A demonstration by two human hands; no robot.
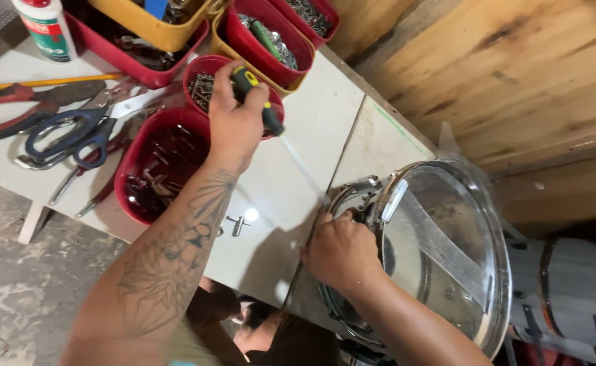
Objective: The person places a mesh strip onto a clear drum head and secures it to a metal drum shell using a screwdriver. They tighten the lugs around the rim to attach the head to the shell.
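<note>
Head view: looking down at two bare hands over a white bench, a drum tipped on its side at the right.
Left hand [235, 118]: closed round a screwdriver [257, 102], fist up over the small red tub [206, 85] of screws. Forearm is tattooed.
Screwdriver: yellow and black handle sticking out both sides of the fist, shaft blurred, slanting down-right toward the drum's edge.
Right hand [342, 251]: fingers curled on the drum's near side by the rim hardware. Can't tell whether it's pinching something small or just bracing there, the fingertips are hidden.
Drum [447, 251]: snare type, shiny chrome shell and hoop, clear see-through head facing the camera, pale strip of wires running diagonally across it. Leaning at the bench's right edge, partly hanging off it.
Drum key [235, 224]: small metal T-shaped bit lying flat on the bench between the two arms, nobody touching it.
Big red tub [159, 169]: just left of the left wrist, dark bits of hardware inside.
Scissors [74, 135]: blue handles, lying next to red-handled pliers [20, 108] further left.
Back row: more red and yellow bins [264, 37] of screws, plus a white glue bottle [46, 27] with a red cap top left.
Wall [501, 74]: bare wood planks behind the drum.
</note>
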